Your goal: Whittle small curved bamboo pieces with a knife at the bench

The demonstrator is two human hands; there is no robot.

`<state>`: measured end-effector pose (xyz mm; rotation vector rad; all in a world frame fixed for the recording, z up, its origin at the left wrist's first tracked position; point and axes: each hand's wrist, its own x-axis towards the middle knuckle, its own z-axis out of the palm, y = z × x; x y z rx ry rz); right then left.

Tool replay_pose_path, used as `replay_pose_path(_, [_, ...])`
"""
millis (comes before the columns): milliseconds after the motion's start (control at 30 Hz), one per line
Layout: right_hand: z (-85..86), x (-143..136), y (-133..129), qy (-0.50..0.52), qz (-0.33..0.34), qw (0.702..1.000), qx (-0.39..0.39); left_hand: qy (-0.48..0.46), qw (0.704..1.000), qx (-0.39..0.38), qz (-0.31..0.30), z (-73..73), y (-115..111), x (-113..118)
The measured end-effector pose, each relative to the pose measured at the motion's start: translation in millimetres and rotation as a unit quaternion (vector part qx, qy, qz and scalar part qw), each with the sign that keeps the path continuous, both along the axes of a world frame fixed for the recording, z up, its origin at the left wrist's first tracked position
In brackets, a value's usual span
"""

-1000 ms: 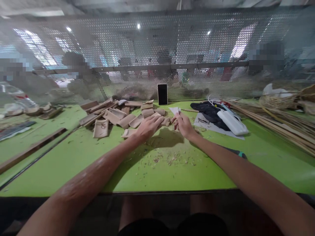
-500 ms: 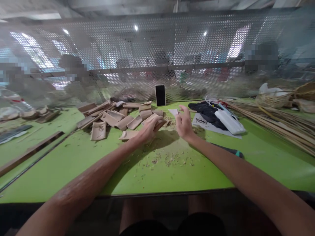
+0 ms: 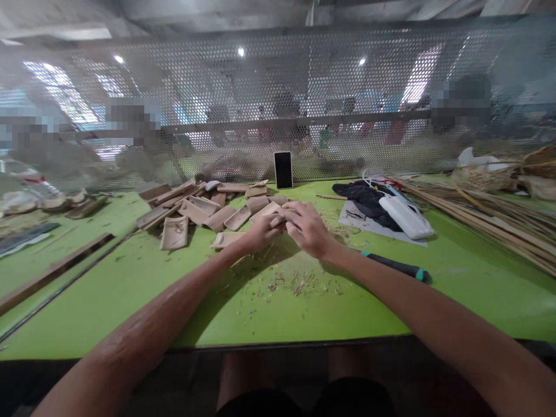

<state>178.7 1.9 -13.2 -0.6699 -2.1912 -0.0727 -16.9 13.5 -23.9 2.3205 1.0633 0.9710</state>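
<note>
Item: bamboo piece [image 3: 278,219], at the near edge of the pile [image 3: 204,211] on the green table [image 3: 130,278]. Left hand [image 3: 260,233] grips it; right hand [image 3: 306,229], apart and raised a moment ago, now closes over it too. Knife [image 3: 397,266] lies unused beside the right forearm.

On the green bench [image 3: 130,289], the left hand [image 3: 260,233] and the right hand [image 3: 306,229] meet, both closed around 1 tan curved piece [image 3: 278,220]. Just behind them a heap of similar tan pieces [image 3: 195,211] spreads to the left. A phone [image 3: 283,169] stands upright against the perforated metal screen [image 3: 304,87]. A dark-handled tool [image 3: 397,266] lies just right of the right forearm. Further right are a white case [image 3: 406,217] on dark cloth [image 3: 362,197] and long bamboo strips [image 3: 490,217]. Shavings [image 3: 295,285] litter the bench below the hands.
</note>
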Motion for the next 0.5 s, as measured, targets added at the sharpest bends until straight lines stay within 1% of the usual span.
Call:
replay_pose_path(67, [2.3,-3.0,-6.4,-0.027,0.006,1.0,0.014,-0.002,1.0,0.014,0.003,-1.8,1.9,-0.9])
replay_pose_path(167, [5.6,-6.1,-11.3,-0.034,0.007,0.999,0.039,0.006,1.0,0.028,0.007,-5.6,5.1,-1.5])
replay_pose_path(300, [7.3,-6.6,-7.7,-0.053,0.031,0.996,0.066,0.031,0.998,0.057,0.002,-10.9,10.2,-1.9])
replay_pose_path(433, [5.8,-4.6,-2.1,-0.052,-0.008,0.997,0.058,0.055,0.997,0.062,-0.005,-10.7,13.5,-2.9])
replay_pose_path(500, [5.8,-4.9,-1.8,-0.06,-0.003,0.997,0.052,0.063,0.996,0.055,-0.009,-8.9,14.2,-3.2])
